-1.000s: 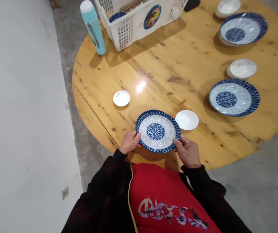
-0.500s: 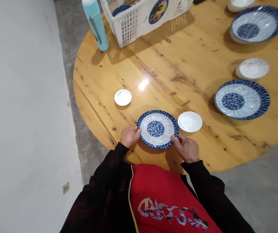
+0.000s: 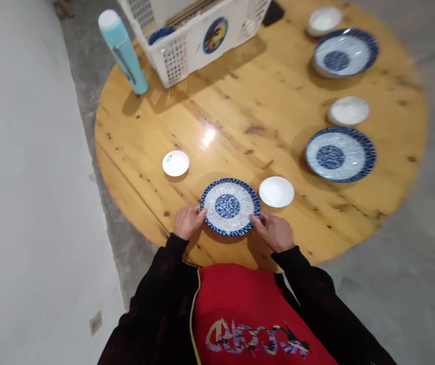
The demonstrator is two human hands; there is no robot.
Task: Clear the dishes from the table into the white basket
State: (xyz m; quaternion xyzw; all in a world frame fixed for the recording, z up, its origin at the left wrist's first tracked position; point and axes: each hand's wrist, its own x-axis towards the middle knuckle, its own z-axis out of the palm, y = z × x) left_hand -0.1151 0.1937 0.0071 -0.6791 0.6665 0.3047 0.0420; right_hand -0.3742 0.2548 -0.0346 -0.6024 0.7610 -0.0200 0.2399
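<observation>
Round bench of glossy, knotted yellow pine boards, standing on a grey concrete floor; a plain white wall with a socket low down runs along the far side of the bench from the blue plates. The landmark for all places below is the near plate, which lies flat on the bench close to its near edge, directly before the person's red apron.

Near plate: round, shallow, with a dark blue patterned rim, a pale blue-grey ring inside it and a dark blue patterned disc at the centre.

Left hand: at the plate's left edge, fingers curled with the tips touching the rim. Right hand: at the plate's lower right edge, fingers likewise bent onto the rim. Both hands grip the plate lightly by its edge; both sleeves are dark.

Just beside the plate on its right, apart from it, lies a small white saucer. A second white saucer lies up and to the left of the plate, near but not touching. Well to the right of the plate sits a second blue plate of the same pattern, with a white dish beyond it, then a third blue plate and a white bowl farther still. Across the bench from the near plate stand a white plastic basket with a round sticker and, to its left, a turquoise flask with a white cap, upright.
</observation>
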